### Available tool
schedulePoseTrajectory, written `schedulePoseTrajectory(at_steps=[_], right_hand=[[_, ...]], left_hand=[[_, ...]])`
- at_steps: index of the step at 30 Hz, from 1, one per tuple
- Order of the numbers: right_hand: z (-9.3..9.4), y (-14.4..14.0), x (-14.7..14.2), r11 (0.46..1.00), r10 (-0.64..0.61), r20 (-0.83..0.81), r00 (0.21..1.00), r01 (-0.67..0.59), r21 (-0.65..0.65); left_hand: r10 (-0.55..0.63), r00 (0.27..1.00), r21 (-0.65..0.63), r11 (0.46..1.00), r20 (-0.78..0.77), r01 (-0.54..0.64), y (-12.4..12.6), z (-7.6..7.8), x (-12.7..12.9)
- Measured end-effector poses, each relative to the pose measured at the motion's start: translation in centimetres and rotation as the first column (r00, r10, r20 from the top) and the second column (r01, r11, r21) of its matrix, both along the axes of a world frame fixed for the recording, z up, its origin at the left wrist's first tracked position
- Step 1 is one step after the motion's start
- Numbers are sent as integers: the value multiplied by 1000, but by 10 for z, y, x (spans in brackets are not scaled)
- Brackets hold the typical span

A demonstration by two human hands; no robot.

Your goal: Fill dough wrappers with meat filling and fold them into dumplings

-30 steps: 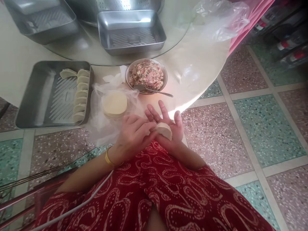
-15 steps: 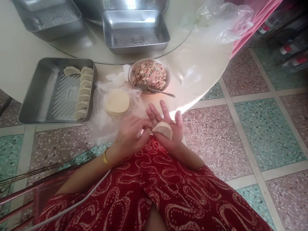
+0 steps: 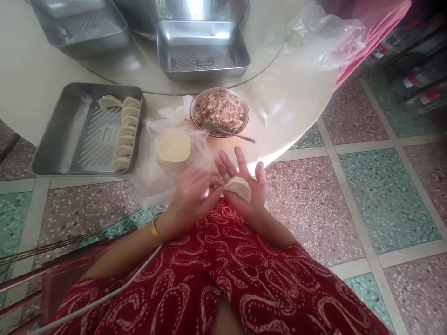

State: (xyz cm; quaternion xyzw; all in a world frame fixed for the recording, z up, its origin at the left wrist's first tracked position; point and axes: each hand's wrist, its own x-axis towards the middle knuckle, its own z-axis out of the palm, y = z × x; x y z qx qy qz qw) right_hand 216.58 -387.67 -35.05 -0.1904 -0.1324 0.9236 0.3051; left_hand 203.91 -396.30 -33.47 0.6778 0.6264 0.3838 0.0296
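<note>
A metal tray [image 3: 63, 139] is sitting on the round table [image 3: 24, 79], far to the left of the bowl of filling [image 3: 219, 110]. A row of folded dumplings [image 3: 123, 132] is lying along the tray's right wall, with 1 more at the top of the row. Just to the right of the tray and just left of the bowl, a stack of round wrappers [image 3: 173, 148] is resting on a thin plastic sheet [image 3: 150, 172].

Below the wrappers, the left hand [image 3: 190, 197] is reaching to the right. Its fingers are curling, and the thumb and first finger are pinching the left end of the dumpling [image 3: 238, 188]. A gold bangle [image 3: 155, 229] is sitting on that wrist.

The bowl is standing near the table's edge, full of pink chopped filling. A spoon [image 3: 226, 132] is leaning in it, with its handle pointing right over the rim.

Right below the bowl, the right hand [image 3: 246, 184] is lying palm up with its fingers spread wide. The dumpling is resting on this palm, folded shut into a half moon. Both hands are hovering over a lap in red patterned cloth [image 3: 237, 284].

Behind the bowl, 2 more metal trays [image 3: 202, 49] are sitting on a glass turntable [image 3: 146, 77]. To the right of the bowl, a clear plastic bag [image 3: 324, 35] is lying crumpled near the table's far edge.
</note>
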Motion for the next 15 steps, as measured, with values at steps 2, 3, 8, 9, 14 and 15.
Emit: schedulePoseTrajectory(at_steps=[2,3,8,9,14,15], right_hand=[[1,0,-1,1000,4,9,1000,-4,-15],[2,-1,-1,1000,5,18,1000,-4,-23],[3,-2,-3,999,4,39,999,-3,-36],[2,-1,-2,999,8,36,999,-7,-32],[0,-1,-2,1000,13,18,1000,-13,-24],[0,-1,-2,999,13,13,1000,-13,-29]], left_hand=[[-5,996,-45,999,91,9,0,2,-1],[-11,989,-74,997,147,22,0,2,-1],[-15,957,-182,981,290,70,3,3,-1],[-11,956,-193,979,293,70,3,2,-1],[-3,962,-209,976,274,62,6,1,0],[4,962,-216,975,272,57,6,1,1]])
